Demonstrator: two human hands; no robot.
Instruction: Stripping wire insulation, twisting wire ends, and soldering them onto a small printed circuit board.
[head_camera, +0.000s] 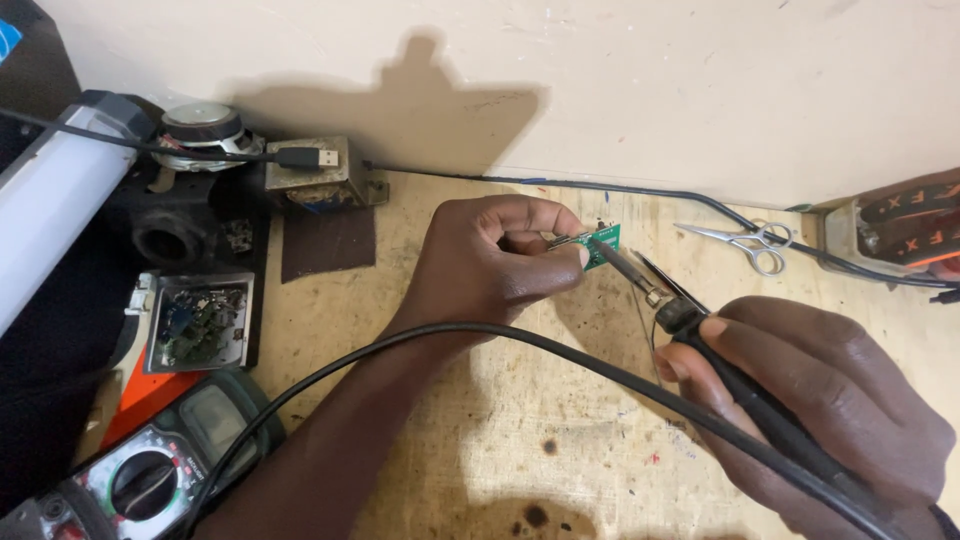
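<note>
At a scarred wooden bench (480, 440), our left hand (490, 262) pinches a small green circuit board (603, 243) while our right hand (830, 400), clamped around the soldering iron (690, 320), eases its tip steadily onto the joint.

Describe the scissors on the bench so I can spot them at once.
Start at the plywood bench and follow its far edge along the wall to the right. The scissors lie flat there, blades pointing left, beside a black cable, beyond the right hand holding the soldering iron. They are the only all-metal, shiny silver tool there.
</note>
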